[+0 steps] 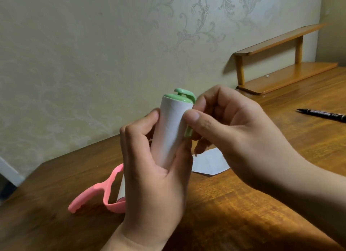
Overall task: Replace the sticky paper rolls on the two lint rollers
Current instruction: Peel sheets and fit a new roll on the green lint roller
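Wooden worktop (243, 204) against a pale patterned wall (93, 44). Low wooden shelf (280, 76) at the far right corner; black pen (322, 115) near the right edge.

Green lint roller (184, 96) held upright above the worktop's middle, white paper roll (172, 127) on it.

Left hand (155, 176): grip curled round the roll's lower half.

Right hand (237, 127): grip pinched on the green frame, thumb against the roll's right side.

Pink lint roller (89, 196) lies toward the left edge, partly behind the left hand. White sheet (209, 163) lies flat behind the hands.

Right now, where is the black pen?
The black pen lies on the wooden table at the head view's right edge, beyond the right hand, near the shelf.
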Demonstrator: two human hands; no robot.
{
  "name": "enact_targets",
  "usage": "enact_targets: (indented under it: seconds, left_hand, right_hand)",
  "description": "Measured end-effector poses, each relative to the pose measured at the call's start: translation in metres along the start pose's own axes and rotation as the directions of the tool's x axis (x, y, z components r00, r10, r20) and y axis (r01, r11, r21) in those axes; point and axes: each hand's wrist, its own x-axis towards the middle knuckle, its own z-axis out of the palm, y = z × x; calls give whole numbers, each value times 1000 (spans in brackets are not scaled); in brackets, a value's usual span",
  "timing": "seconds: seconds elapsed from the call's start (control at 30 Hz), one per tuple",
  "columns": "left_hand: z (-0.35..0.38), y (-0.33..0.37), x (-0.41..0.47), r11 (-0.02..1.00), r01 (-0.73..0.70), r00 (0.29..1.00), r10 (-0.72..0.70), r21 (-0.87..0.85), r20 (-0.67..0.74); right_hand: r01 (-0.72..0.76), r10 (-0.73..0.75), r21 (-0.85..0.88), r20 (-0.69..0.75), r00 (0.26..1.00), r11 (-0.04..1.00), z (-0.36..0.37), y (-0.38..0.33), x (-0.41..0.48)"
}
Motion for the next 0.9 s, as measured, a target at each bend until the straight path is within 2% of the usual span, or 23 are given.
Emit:
enact_targets:
  seconds: [0.03,0.1,0.23,0.37,0.53,0.77,0.9]
  left_hand:
    - [-1,1,1,1000,10,1000,-10,5,4]
    - [-1,4,1,1000,29,999,-28,-7,33]
    - [-4,10,3,994,76,993,-69,-75,93]
    - [-8,16,6,994,76,996,-72,-74,60]
    - [-8,22,7,995,60,997,-56,-81,50]
    - [-9,24,6,997,0,994,8,-71,105]
    - [-13,26,11,978,124,968,-83,-166,235]
  right_hand:
    - [52,-53,-75,-11,999,996,-1,1,0]
    - [103,-104,-97,-3,995,990,-3,2,0]
    - [50,-51,48,23,998,998,-8,4,8]
    - [-68,60,237,39,997,969,-10,6,13]
    - [-151,122,379,99,988,913,-11,5,17]
    - [-178,144,383,117,983,906,-12,2,17]
    - [-189,130,355,182,975,915,-13,3,16]
